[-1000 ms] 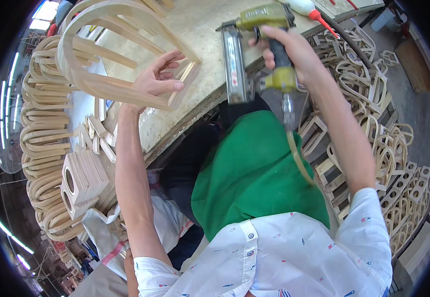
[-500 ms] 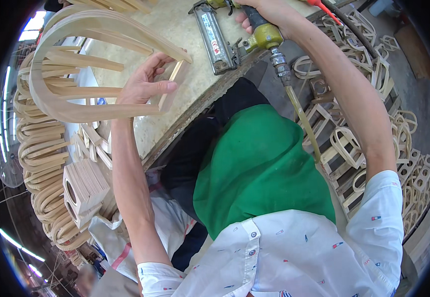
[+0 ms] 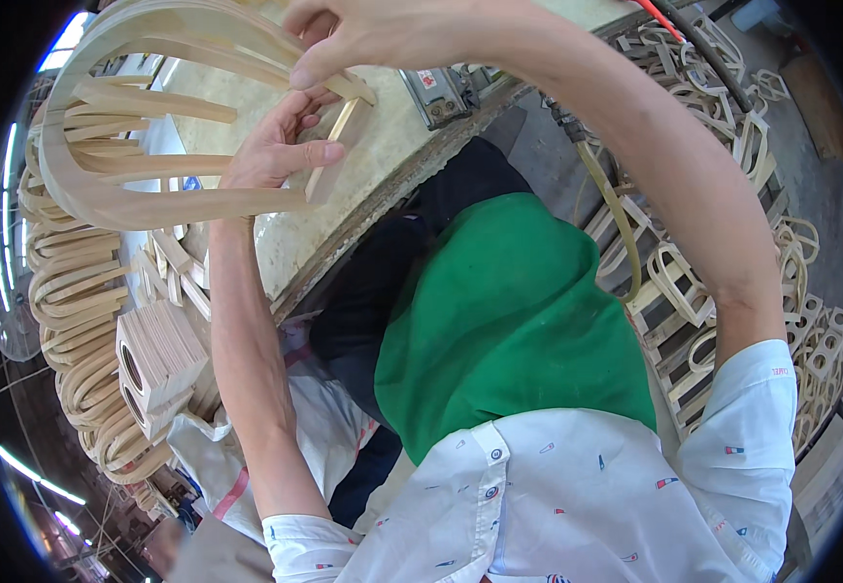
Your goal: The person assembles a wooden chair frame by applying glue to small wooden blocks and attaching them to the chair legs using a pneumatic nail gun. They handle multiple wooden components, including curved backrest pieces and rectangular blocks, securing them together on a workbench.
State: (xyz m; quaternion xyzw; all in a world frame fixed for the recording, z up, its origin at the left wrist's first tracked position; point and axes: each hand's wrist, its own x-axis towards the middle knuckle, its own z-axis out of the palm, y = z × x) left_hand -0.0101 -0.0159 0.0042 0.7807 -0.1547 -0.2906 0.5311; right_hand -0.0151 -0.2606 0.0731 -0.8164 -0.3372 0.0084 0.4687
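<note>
A pale, bent-wood U-shaped frame (image 3: 62, 160) stands tilted above the left part of the worktable, a short wooden crosspiece (image 3: 336, 146) spanning its two leg ends. My left hand (image 3: 281, 146) is closed on it near that crosspiece, thumb along the inside. Over the frame's upper leg, my right hand (image 3: 344, 39) curls its fingers and thumb against the wood; the exact contact is partly hidden. On the table by my right forearm lies a nail gun (image 3: 441, 97), mostly covered by the arm, with its air hose (image 3: 616, 209) hanging off the edge.
Several similar bent frames (image 3: 77, 321) are stacked along the left, beside blocks with round holes (image 3: 159, 355) and loose wood strips (image 3: 184, 267). The worktable's edge (image 3: 373, 209) runs diagonally before me. More wooden frames (image 3: 679, 282) are piled low at the right.
My right hand has let go of the nail gun and moved left onto the frame's upper leg. The frame has shifted slightly left and up in view, still in my left hand.
</note>
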